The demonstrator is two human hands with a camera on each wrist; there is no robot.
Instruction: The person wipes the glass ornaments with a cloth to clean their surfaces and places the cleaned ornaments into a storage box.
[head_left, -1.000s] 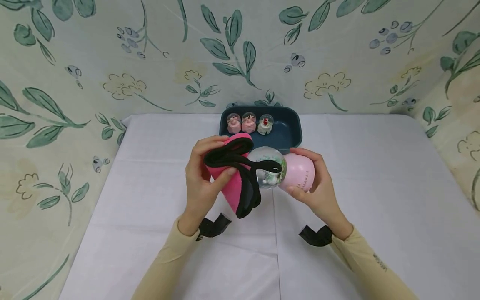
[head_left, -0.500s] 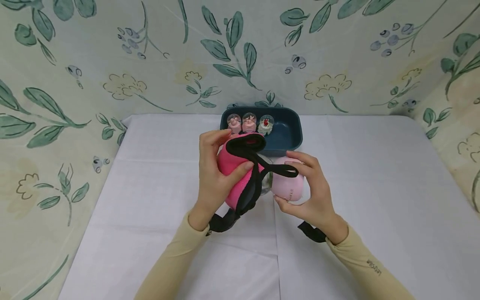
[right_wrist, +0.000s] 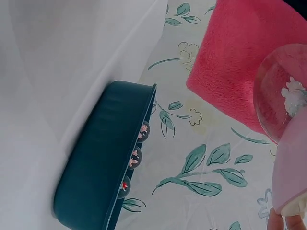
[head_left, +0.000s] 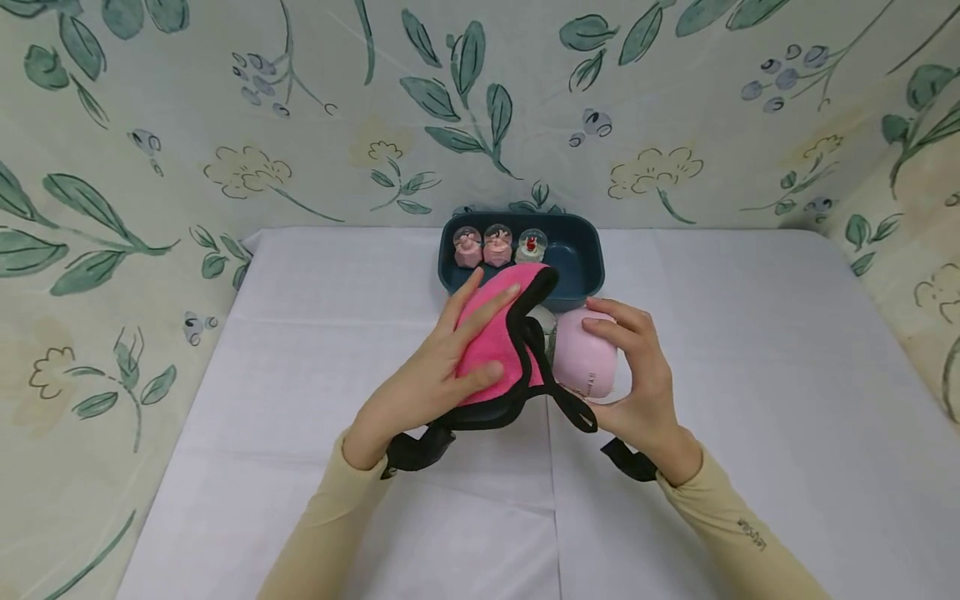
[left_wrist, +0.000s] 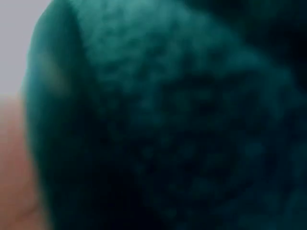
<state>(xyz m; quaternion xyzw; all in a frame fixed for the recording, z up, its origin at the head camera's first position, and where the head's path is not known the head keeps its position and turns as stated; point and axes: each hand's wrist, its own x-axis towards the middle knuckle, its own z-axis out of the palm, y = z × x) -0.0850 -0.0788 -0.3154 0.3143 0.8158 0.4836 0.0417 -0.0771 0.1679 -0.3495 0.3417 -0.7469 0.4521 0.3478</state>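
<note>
My left hand holds a bright pink fuzzy cloth with black trim and a black hanging loop. Its fingers lie spread over the pink side, the thumb toward me. A dark teal fuzzy surface fills the left wrist view, very close and blurred. In my right hand is a snow globe, gripped by its rounded pink base and lying on its side. The clear dome, with a small white figure inside, points left against the cloth, which mostly hides it in the head view.
Behind the hands stands a dark blue tray at the table's back edge. Three small domed globes sit in its left part, two pink and one white with red. White cloth covers the table; a floral curtain hangs behind.
My left hand has turned over and spread on the cloth, whose pink face now shows more and whose loop hangs lower. The snow globe, held throughout, shifted left, then back slightly right.
</note>
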